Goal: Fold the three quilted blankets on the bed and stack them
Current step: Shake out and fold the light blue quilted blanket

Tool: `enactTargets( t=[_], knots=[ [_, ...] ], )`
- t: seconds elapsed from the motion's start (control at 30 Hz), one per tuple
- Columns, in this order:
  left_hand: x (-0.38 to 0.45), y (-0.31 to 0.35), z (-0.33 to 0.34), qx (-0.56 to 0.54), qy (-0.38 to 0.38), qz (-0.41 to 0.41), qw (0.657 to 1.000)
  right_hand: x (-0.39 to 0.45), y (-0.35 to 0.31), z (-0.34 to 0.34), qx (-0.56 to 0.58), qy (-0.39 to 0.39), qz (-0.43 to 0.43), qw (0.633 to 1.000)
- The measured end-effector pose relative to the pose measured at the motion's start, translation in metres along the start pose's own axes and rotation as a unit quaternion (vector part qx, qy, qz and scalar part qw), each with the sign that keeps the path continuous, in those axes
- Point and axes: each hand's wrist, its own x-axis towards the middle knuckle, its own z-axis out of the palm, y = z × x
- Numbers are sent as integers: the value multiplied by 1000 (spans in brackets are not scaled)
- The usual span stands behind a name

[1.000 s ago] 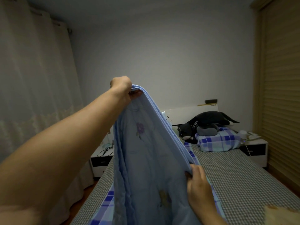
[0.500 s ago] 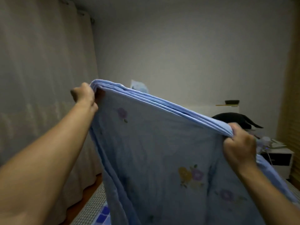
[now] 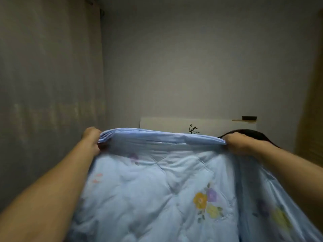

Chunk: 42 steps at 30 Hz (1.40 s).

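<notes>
The blanket (image 3: 162, 194), pale blue with quilted stitching and flower prints, was held up in the air in front of the person, hiding the bed below. The left hand (image 3: 91, 139) and the right hand (image 3: 240, 143) each had their fingers clamped on one end of its gathered top edge, well apart, probably to keep the layers aligned and the cloth taut before the next fold. That edge ran roughly level from left to right, which was the long axis as held; the rest hung down and toward the camera. Behind it stood a white headboard (image 3: 174, 123) and a curtain (image 3: 49, 84).
</notes>
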Motion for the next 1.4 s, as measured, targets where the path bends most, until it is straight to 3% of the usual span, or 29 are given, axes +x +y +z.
enactTargets(
  t=[0.07,0.1,0.2,0.27,0.33,0.43,0.53,0.63,0.77,0.87,0.93,1.0,1.07,1.13,1.23,1.3,1.4],
  knots=[
    [-19,7,38,-9,-40,68,997,11,28,-4,-77,79,50,993],
    [-22,17,55,-29,-57,92,994,11,41,-17,-105,160,54,980],
    [-17,53,86,-95,-92,129,983,5,68,-83,-127,409,8,904],
    [-12,66,85,-86,-95,135,982,-7,71,-117,-147,483,-47,862],
    [-7,60,73,-77,-94,139,983,-20,65,-123,-176,498,-100,843],
    [-2,20,45,-72,-79,108,988,-40,42,-87,-203,453,-163,853],
    [4,-44,2,-19,-26,58,998,-66,20,-6,-200,367,-214,883],
    [-5,-127,-66,141,7,16,990,-113,-18,105,-160,307,-251,904],
    [-38,-268,-196,378,-6,-53,924,-216,-89,272,-32,186,-272,944],
    [-77,-349,-277,492,-19,-157,856,-293,-140,384,39,34,-250,967],
    [-107,-380,-293,555,-38,-205,805,-332,-167,445,44,-90,-224,969],
    [-146,-402,-275,589,-75,-162,788,-356,-184,486,78,-234,-148,958],
    [-192,-426,-239,605,-158,-92,775,-363,-197,491,119,-295,-69,946],
    [-245,-449,-195,592,-291,-50,750,-366,-200,484,151,-279,-35,948],
    [-321,-503,-150,626,-441,6,643,-369,-187,478,243,-234,-30,941],
    [-359,-536,-135,664,-486,23,568,-378,-174,471,328,-214,19,920],
    [-386,-574,-124,697,-507,12,507,-402,-147,458,414,-143,223,871]
  ],
)
